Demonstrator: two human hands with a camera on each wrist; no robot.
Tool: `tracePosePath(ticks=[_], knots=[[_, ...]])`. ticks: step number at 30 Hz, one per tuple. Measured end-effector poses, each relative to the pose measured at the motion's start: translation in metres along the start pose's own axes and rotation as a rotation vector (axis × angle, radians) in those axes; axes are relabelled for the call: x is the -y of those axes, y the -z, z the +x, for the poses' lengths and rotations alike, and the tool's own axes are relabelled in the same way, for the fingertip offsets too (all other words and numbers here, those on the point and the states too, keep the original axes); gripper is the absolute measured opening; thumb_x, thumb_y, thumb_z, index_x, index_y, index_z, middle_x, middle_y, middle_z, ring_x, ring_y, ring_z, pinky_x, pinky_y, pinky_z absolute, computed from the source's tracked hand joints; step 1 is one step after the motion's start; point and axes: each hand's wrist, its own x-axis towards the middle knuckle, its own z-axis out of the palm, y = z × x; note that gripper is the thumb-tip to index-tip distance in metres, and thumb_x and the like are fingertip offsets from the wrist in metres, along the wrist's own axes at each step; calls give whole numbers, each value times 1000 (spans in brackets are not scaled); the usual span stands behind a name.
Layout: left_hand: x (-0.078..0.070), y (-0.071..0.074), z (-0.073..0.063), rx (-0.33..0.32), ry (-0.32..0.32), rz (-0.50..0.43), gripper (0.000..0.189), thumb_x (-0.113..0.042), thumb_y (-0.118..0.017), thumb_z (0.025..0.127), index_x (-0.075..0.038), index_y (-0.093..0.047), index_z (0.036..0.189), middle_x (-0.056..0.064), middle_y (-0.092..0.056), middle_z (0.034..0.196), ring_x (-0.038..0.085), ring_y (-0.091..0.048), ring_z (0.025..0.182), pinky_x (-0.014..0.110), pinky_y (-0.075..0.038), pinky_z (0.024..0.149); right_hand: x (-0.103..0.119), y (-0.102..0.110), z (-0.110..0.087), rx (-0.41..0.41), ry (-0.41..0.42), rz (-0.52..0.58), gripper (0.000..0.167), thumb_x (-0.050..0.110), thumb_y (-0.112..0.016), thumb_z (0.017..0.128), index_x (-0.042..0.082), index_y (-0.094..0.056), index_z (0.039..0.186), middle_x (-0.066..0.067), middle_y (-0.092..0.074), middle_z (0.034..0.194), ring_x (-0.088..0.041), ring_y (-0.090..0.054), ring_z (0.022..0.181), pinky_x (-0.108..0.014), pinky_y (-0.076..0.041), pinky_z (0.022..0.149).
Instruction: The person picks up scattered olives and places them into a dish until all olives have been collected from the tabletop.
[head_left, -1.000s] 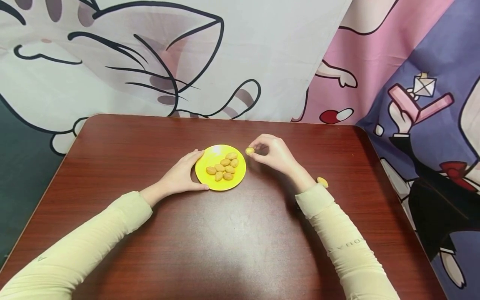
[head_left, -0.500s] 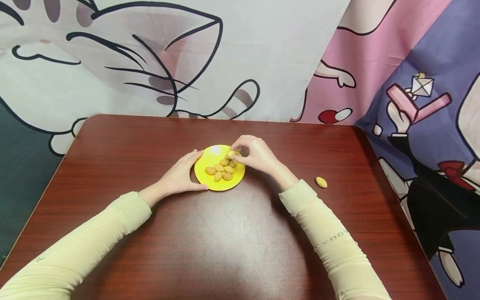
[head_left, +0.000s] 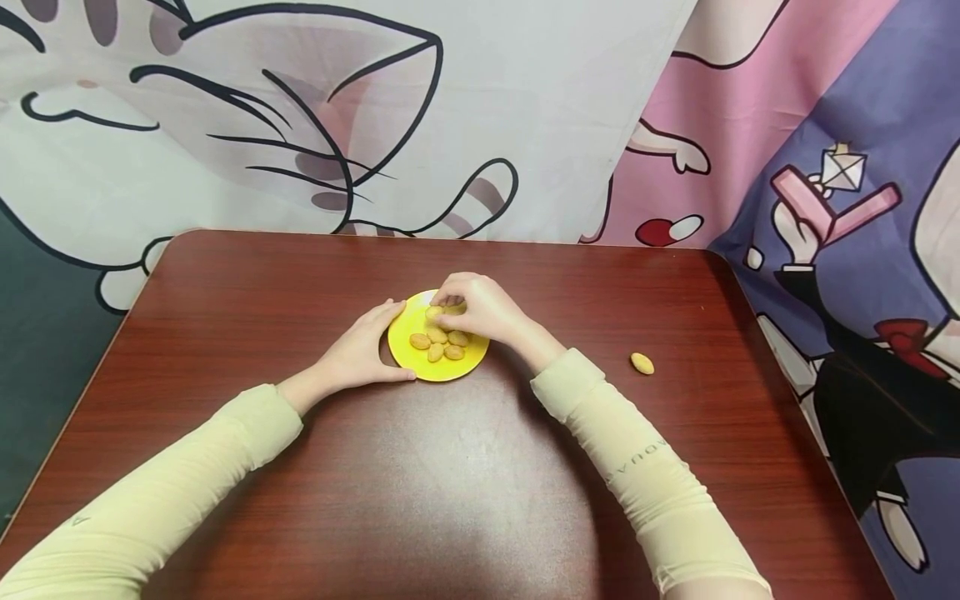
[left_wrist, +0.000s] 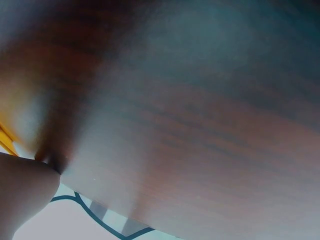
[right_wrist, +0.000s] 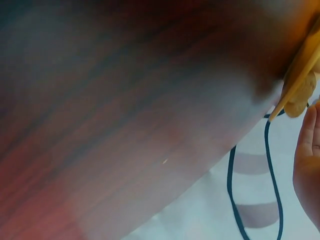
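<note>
On the table, in the head view, lies a small round yellow plate [head_left: 402, 343] bearing several oval, yellow-brown, nut-like pieces [head_left: 436, 352]. My left hand [head_left: 363, 347] holds the plate's left side, with thumb and fingers spread along the rim. Above the plate's far part, my right hand [head_left: 483, 308] pinches another nut-like piece [head_left: 433, 315] between thumb and fingertips, partly hiding the pieces below. The right wrist view shows the plate's edge [right_wrist: 295, 82] and some right-hand fingers [right_wrist: 307, 130]. In the left wrist view only part of the left hand [left_wrist: 27, 192] shows.
One loose nut-like piece [head_left: 642, 363] lies on the table [head_left: 465, 500] to the right of the right forearm. A cloth with cartoon drawings [head_left: 525, 108] hangs behind the table's far edge.
My right hand has moved left from beside the plate to over it, carrying the pinched nut-like piece. The loose piece on the right has come into full view. My left hand stays put.
</note>
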Motion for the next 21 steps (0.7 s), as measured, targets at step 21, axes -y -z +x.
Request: tracePosePath(ticks=[21], knots=[[3,-2,1,-13,-22,-3,116,-38,-94,79,3,-27,165,24,-28,173,42,-20,164,62,-23,131,10,-15,15,143,48,-121,19,18,-78,95,11,-82,111,-4,-76,107,-19,-69,102,-32,-56,98]])
